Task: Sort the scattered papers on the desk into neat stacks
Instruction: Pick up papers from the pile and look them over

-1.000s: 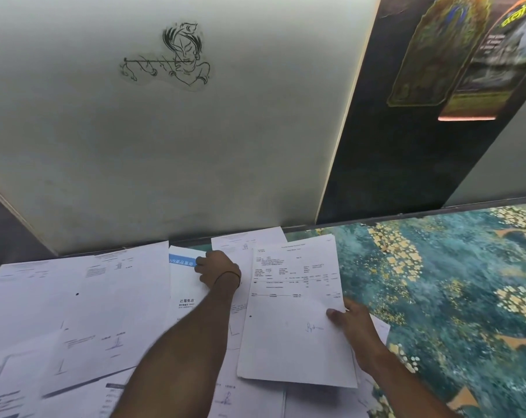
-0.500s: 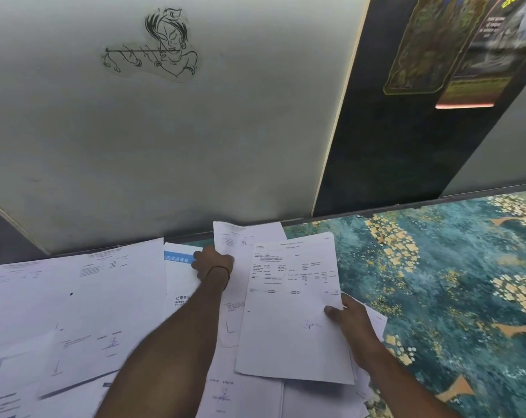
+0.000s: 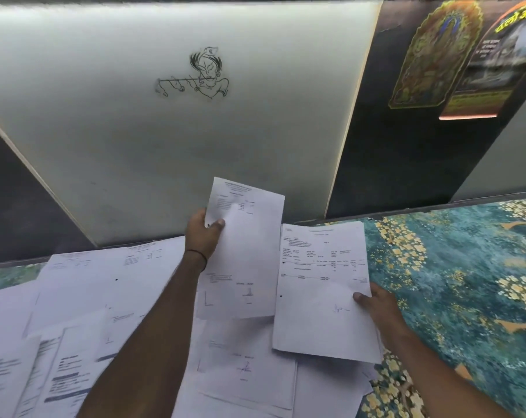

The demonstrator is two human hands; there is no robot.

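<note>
Above the back edge of the surface (image 3: 454,285), with its teal floral-patterned cover, the left hand (image 3: 202,235) holds a white printed paper sheet (image 3: 246,254) upright by its left edge. Its thumb lies on the printed face and the other fingers are hidden behind, so the sheet is pinched. The right hand (image 3: 380,307) grips a second white sheet printed with a table of figures (image 3: 319,300) at its right edge, thumb on top, low over the loose white papers (image 3: 86,312) that lie overlapped and askew across the left and middle of the surface.

The raised sheet hangs from one edge only, so it may flop or slip free if swung across quickly. Joined in the air, the two sheets would likely sit with their corners out of line. The left forearm crosses just over the scattered papers, and a careless drag could crease them or push them further askew. Whether the right hand holds one sheet or several cannot be told; any lower ones might slide out.
</note>
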